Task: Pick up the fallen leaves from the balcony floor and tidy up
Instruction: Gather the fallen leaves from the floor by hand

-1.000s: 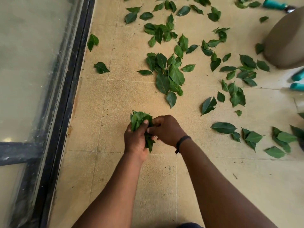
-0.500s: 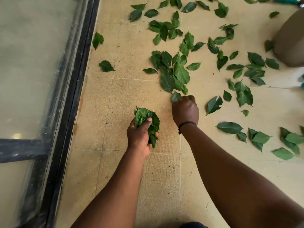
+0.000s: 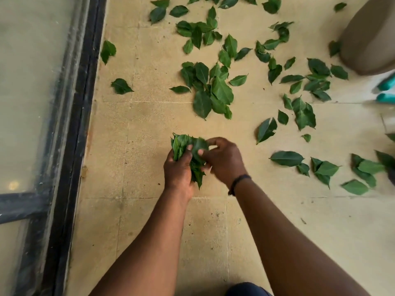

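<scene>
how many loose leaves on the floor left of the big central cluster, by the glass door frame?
2: one leaf close to the black frame, another leaf nearer the camera. None look hidden there.

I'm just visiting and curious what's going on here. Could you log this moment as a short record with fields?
place: tiled floor beside a glass door
left hand: grips a bunch of leaves
right hand: pinches a leaf against the bunch
leaves on floor: many, such as a cluster ahead
other: a pot at upper right
progress: partly done
</scene>
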